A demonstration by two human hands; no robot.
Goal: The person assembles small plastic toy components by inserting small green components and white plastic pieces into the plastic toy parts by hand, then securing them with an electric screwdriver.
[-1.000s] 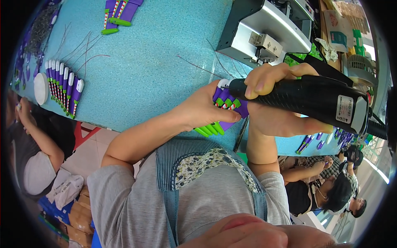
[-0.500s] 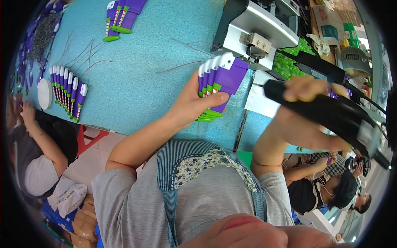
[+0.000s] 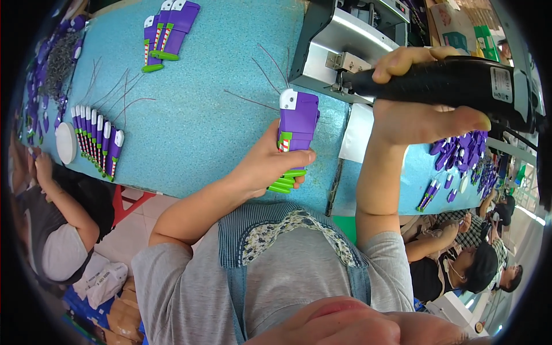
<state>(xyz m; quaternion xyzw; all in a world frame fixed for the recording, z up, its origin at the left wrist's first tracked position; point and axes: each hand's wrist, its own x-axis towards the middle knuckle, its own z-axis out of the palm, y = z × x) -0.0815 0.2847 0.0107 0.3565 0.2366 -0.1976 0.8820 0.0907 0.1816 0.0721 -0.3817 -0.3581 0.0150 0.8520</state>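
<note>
My left hand [image 3: 267,164] is wrapped round a stack of purple plastic parts [image 3: 301,115] with white ends, green tips and red-and-white stripes, its thumb lying across the front. The white end of the top part faces up and has small holes. Thin wires stick out beyond the stack. On the right, my right hand [image 3: 422,118] grips a black electric screwdriver [image 3: 448,80], held almost level. Its narrow end points left, at the small metal block [image 3: 348,62] on the front of a silver-and-black screw feeder [image 3: 328,43]. Whether its tip touches the block is hard to tell.
On the blue table [image 3: 201,115], a row of similar parts [image 3: 98,138] lies beside a white round disc [image 3: 66,142], with more parts [image 3: 169,31] at the far side. White paper [image 3: 357,135] lies below the feeder. Co-workers sit left and right, near purple piles [image 3: 460,150].
My right hand has brought the screwdriver left and up to the feeder, levelling it. My left hand has turned the stack more upright and closed its fan, lowering it slightly.
</note>
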